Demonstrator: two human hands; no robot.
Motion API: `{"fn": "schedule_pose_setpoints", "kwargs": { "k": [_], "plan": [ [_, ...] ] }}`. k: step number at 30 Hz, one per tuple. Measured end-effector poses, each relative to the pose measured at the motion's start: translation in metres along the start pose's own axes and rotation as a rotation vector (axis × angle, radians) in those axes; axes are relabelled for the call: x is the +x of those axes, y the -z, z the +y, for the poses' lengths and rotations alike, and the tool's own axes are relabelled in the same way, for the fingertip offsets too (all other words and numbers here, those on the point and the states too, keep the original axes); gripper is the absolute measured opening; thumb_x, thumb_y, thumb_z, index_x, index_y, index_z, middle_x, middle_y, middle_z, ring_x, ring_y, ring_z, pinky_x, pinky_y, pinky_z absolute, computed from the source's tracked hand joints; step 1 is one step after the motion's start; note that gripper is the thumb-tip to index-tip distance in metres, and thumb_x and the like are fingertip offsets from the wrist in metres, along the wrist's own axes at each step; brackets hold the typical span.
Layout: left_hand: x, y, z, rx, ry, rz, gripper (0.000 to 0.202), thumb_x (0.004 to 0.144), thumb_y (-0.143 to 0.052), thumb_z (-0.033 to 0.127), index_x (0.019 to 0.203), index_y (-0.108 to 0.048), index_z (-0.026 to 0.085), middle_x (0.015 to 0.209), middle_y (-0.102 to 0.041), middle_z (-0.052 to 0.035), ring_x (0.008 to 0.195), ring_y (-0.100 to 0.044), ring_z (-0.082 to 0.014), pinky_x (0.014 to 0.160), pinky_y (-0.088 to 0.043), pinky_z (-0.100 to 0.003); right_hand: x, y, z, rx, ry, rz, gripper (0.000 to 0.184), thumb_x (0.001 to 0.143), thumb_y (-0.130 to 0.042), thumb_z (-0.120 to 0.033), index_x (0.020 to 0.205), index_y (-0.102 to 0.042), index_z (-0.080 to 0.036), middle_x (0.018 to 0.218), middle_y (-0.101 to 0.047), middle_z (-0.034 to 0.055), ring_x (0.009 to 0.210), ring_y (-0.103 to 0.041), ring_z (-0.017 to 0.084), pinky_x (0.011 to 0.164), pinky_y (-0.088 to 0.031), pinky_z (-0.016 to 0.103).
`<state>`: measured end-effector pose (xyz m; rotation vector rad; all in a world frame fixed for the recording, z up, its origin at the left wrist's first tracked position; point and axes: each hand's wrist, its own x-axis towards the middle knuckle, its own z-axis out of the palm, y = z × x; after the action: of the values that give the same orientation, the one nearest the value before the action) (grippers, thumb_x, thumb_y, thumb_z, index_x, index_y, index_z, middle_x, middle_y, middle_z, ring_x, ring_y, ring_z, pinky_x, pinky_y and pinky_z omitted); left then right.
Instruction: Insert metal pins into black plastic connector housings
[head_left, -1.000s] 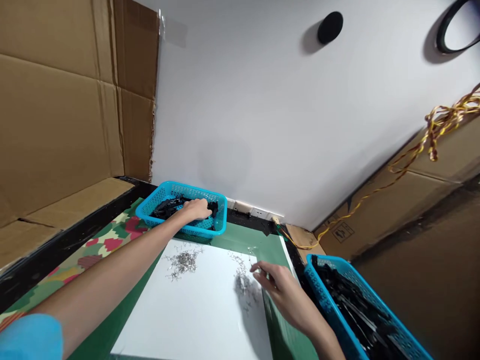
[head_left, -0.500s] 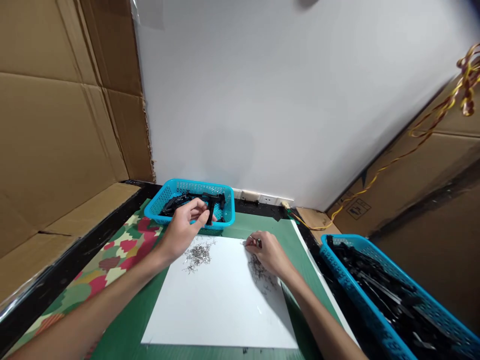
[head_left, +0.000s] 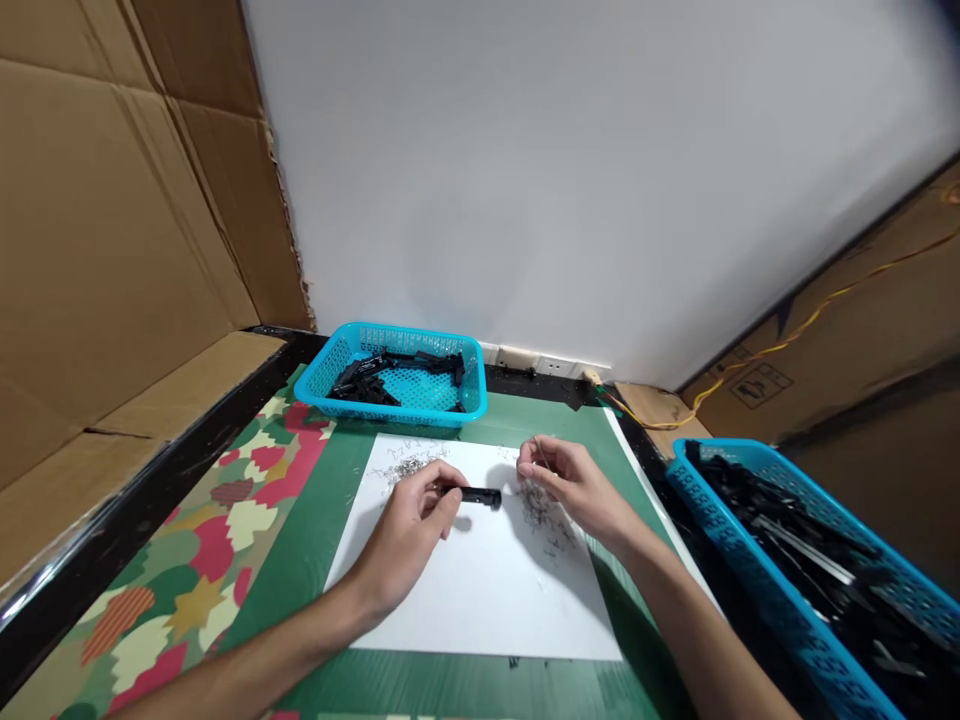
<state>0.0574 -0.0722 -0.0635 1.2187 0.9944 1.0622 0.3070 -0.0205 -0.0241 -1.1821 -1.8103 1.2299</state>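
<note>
My left hand (head_left: 420, 515) grips a slim black plastic part (head_left: 480, 495) between thumb and fingers, over the white board (head_left: 465, 610). The part lies level and points right. My right hand (head_left: 566, 480) is closed, with a thin metal piece (head_left: 543, 455) pinched at the fingertips; its exact kind is too small to make out. Under that hand lies a pile of small metal pieces (head_left: 544, 515). Another pile of small metal pieces (head_left: 409, 468) is partly hidden behind my left hand.
A blue basket (head_left: 390, 408) with black parts stands at the back by the wall. On the right, a second blue basket (head_left: 780, 590) holds many black parts. Cardboard (head_left: 112, 230) walls off the left side. A yellow wire (head_left: 817, 310) runs along the right.
My left hand has moved from the back basket toward the board, bringing the black plastic part with it. My right hand stays by the right pile. The view has shifted slightly.
</note>
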Motion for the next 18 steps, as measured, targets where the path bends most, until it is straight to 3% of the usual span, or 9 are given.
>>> {"fn": "schedule_pose_setpoints", "kwargs": {
  "k": [7, 10, 13, 15, 18],
  "plan": [
    [0.000, -0.004, 0.006, -0.014, -0.033, -0.012, 0.031, 0.098, -0.070, 0.048, 0.105, -0.073, 0.018, 0.087, -0.064, -0.0020, 0.067, -0.051, -0.0110, 0.059, -0.041, -0.022, -0.009, -0.016, -0.017, 0.152, -0.029, -0.042, 0.034, 0.093, -0.079, -0.048, 0.093, -0.076, -0.013, 0.075, -0.063, 0.0015, 0.060, -0.043, 0.010, 0.055, -0.030, 0.025],
    [0.001, -0.001, 0.006, -0.009, -0.044, -0.012, 0.035, 0.098, -0.069, 0.053, 0.102, -0.073, 0.018, 0.082, -0.062, -0.0012, 0.068, -0.053, -0.0118, 0.061, -0.044, -0.022, -0.010, -0.024, -0.020, 0.135, 0.018, -0.046, 0.032, 0.094, -0.078, -0.046, 0.093, -0.079, -0.014, 0.081, -0.071, 0.0058, 0.064, -0.053, 0.012, 0.055, -0.038, 0.025],
    [0.001, 0.000, 0.006, -0.072, -0.019, -0.055, 0.041, 0.099, -0.066, 0.058, 0.099, -0.067, 0.017, 0.083, -0.067, -0.0034, 0.071, -0.065, -0.0145, 0.064, -0.052, -0.024, -0.012, -0.032, -0.018, 0.131, 0.052, -0.003, 0.028, 0.092, -0.080, -0.042, 0.096, -0.079, -0.015, 0.089, -0.077, 0.0091, 0.077, -0.068, 0.017, 0.064, -0.051, 0.027],
    [0.000, -0.001, 0.006, -0.183, 0.060, -0.142, 0.045, 0.099, -0.062, 0.064, 0.101, -0.059, 0.019, 0.088, -0.071, -0.0053, 0.065, -0.071, -0.0171, 0.056, -0.056, -0.026, -0.013, -0.036, -0.017, 0.115, 0.075, 0.041, 0.026, 0.092, -0.081, -0.040, 0.102, -0.078, -0.016, 0.093, -0.079, 0.0095, 0.081, -0.071, 0.019, 0.069, -0.055, 0.029],
    [-0.002, -0.004, 0.007, -0.255, 0.145, -0.236, 0.046, 0.098, -0.062, 0.066, 0.104, -0.052, 0.022, 0.085, -0.073, -0.0041, 0.049, -0.068, -0.0169, 0.039, -0.050, -0.024, -0.016, -0.041, -0.018, 0.038, 0.128, 0.099, 0.023, 0.095, -0.078, -0.039, 0.104, -0.078, -0.017, 0.092, -0.078, 0.0084, 0.074, -0.069, 0.017, 0.063, -0.053, 0.028]
  ]
}}
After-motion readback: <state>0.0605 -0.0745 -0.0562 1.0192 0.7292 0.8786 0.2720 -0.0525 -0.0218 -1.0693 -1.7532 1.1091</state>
